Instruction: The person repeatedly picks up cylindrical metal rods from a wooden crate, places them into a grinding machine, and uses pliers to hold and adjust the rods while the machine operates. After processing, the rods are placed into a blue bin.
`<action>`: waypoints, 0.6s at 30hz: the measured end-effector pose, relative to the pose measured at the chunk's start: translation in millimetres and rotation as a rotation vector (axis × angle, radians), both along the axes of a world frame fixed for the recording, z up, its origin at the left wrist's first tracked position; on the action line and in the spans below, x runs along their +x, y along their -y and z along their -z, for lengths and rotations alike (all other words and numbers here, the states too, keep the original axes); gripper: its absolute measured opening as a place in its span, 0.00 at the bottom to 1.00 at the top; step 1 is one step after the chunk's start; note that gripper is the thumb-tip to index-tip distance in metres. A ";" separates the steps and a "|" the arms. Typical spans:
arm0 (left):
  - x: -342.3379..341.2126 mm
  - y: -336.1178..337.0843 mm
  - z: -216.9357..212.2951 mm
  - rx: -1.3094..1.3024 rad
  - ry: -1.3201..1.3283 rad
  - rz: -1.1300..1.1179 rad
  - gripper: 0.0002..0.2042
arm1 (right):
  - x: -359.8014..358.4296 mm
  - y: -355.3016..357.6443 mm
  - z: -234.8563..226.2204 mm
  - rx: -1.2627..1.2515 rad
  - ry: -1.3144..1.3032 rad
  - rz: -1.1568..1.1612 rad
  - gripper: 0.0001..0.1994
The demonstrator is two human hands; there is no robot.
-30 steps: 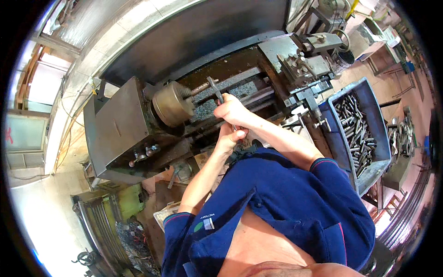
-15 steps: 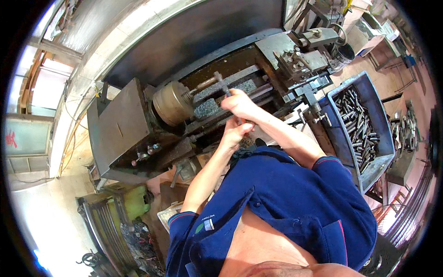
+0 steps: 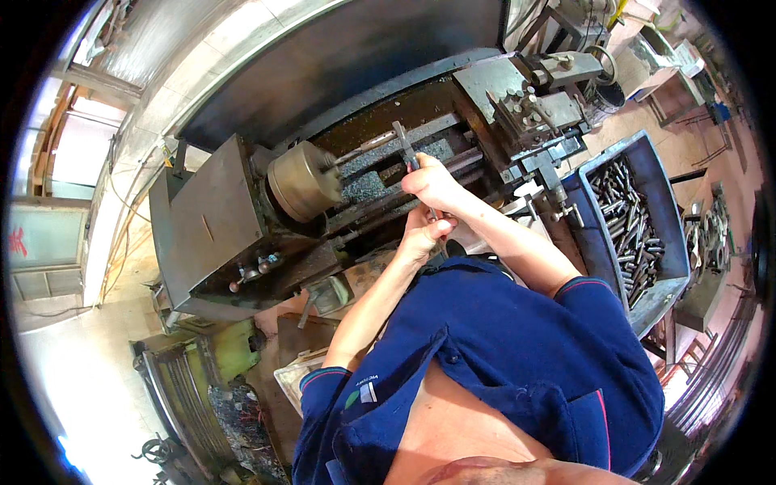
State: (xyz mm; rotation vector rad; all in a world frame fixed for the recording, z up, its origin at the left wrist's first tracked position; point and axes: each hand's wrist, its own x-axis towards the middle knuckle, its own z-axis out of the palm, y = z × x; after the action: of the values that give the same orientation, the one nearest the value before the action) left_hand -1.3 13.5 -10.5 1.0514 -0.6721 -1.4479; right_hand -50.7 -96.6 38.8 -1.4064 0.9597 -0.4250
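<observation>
I stand at a metal lathe [image 3: 218, 226] with a round brass-coloured chuck [image 3: 301, 179]. A thin steel rod [image 3: 364, 147] sticks out of the chuck to the right. My right hand [image 3: 432, 184] grips a long grey caliper-like measuring tool [image 3: 406, 149] whose upper end reaches the rod. My left hand [image 3: 422, 236] is just below, fingers closed on the lower end of the same tool. Metal chips [image 3: 364, 179] lie on the bed under the rod.
The tool post and carriage [image 3: 525, 109] sit right of my hands. A blue bin [image 3: 594, 210] full of several steel rods stands at the right. Green machinery [image 3: 222, 356] and scrap lie at the lower left. My blue shirt fills the lower middle.
Both hands stay on the measuring tool at the rod. The view has shifted slightly, so the lathe and hands appear a little higher in the picture.
</observation>
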 end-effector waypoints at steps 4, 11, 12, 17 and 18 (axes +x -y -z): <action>6.2 -11.9 5.1 0.040 -0.020 -0.106 0.22 | 16.3 -10.2 -2.6 0.009 -0.028 -0.044 0.11; 14.6 -9.9 2.0 0.055 0.092 -0.028 0.26 | 20.0 -9.6 -0.7 -0.059 -0.058 -0.048 0.10; 9.5 -7.6 2.7 0.039 0.079 -0.029 0.26 | 13.8 -8.1 9.9 -0.057 0.047 -0.021 0.09; -0.9 5.4 -0.4 0.052 -0.042 0.138 0.26 | -16.4 -0.3 14.6 0.047 0.217 0.155 0.08; -3.6 4.2 -8.1 0.011 -0.042 0.126 0.27 | -19.1 -3.8 13.8 0.021 0.202 0.201 0.08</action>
State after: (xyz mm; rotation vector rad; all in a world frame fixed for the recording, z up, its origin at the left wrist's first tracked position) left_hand -4.9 9.3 -2.4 0.9985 -0.7112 -1.5799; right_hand -69.7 -92.8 25.0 -1.2263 0.9394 -0.6920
